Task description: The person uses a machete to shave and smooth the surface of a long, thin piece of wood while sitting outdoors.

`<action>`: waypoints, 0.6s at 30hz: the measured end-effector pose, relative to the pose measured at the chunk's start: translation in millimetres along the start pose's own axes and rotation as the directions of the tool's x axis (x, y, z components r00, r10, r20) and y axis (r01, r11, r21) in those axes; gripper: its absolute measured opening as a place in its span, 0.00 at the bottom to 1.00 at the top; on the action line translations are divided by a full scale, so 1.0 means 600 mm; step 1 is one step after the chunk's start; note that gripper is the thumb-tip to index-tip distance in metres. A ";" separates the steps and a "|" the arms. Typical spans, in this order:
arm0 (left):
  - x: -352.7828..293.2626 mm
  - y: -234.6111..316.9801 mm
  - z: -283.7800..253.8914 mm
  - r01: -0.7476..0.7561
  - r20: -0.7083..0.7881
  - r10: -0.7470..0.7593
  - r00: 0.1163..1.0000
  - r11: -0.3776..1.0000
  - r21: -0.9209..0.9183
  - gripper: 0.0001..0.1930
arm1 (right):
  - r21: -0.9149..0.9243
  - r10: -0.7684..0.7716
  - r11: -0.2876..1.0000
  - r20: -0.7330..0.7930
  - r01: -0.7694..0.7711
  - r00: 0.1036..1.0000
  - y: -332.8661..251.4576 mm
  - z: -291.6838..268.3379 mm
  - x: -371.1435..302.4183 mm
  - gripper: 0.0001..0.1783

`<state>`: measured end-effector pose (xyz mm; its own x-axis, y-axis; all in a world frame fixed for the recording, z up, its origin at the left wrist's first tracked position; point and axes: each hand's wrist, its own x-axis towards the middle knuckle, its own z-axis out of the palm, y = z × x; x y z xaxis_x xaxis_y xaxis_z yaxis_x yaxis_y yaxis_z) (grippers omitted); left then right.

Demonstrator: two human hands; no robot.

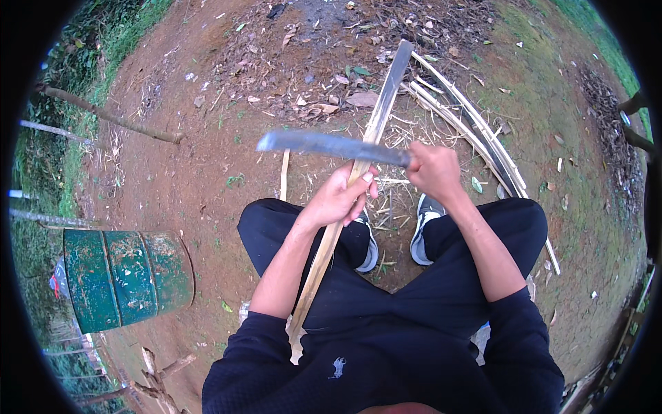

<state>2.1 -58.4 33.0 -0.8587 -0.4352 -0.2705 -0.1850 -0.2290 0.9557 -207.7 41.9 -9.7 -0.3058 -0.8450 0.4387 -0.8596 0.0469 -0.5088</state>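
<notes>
A long, flat strip of wood or bamboo (390, 86) slants from beside my left hip up and away to the far middle. My left hand (343, 195) is closed around it near its middle, between my knees. In my right hand (434, 168) is the handle of a machete (324, 143), whose long grey blade points left. The blade crosses the strip just beyond my left fingers; I cannot tell whether its edge bites into the surface. The strip's upper face is partly dark and partly pale, bare wood.
Several split strips (476, 134) lie on the ground at the right, reaching past my right knee. Pale shavings (407, 131) and dry leaves (321, 109) litter the soil ahead. A green metal drum (127, 277) stands at the left, with wooden poles (117, 116) beyond it.
</notes>
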 end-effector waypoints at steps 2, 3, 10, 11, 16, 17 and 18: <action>-0.004 -0.007 -0.005 0.078 0.010 -0.080 0.997 0.991 0.110 0.15 | -0.059 -0.130 0.989 0.060 0.133 0.990 -0.013 0.008 -0.001 0.08; -0.004 -0.010 -0.005 0.108 -0.017 -0.106 0.994 0.984 0.140 0.16 | -0.069 -0.128 0.989 0.076 0.133 0.989 -0.014 0.013 -0.003 0.08; -0.008 -0.003 0.011 0.186 -0.156 -0.149 0.977 0.948 0.259 0.25 | -0.090 -0.095 0.990 0.120 0.106 0.988 -0.011 0.026 -0.003 0.09; -0.007 -0.001 0.011 0.194 -0.167 -0.154 0.974 0.945 0.261 0.25 | -0.087 -0.094 0.991 0.115 0.105 0.989 -0.011 0.026 -0.003 0.09; -0.004 -0.007 0.010 0.158 -0.117 -0.133 0.984 0.958 0.238 0.24 | -0.101 -0.102 0.989 0.080 0.110 0.992 -0.008 0.025 -0.007 0.11; -0.003 -0.008 0.010 0.164 -0.116 -0.140 0.983 0.960 0.227 0.24 | -0.102 -0.095 0.989 0.077 0.103 0.992 -0.009 0.024 -0.008 0.11; -0.003 -0.009 0.010 0.178 -0.107 -0.157 0.982 0.957 0.228 0.22 | -0.098 -0.100 0.990 0.065 0.106 0.993 -0.011 0.025 -0.008 0.11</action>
<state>1.5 -51.0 29.0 -0.7629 -0.4841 -0.4285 -0.4391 -0.0985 0.8930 -194.4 38.0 -19.5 -0.1914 -0.8782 0.4383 -0.9229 0.0091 -0.3848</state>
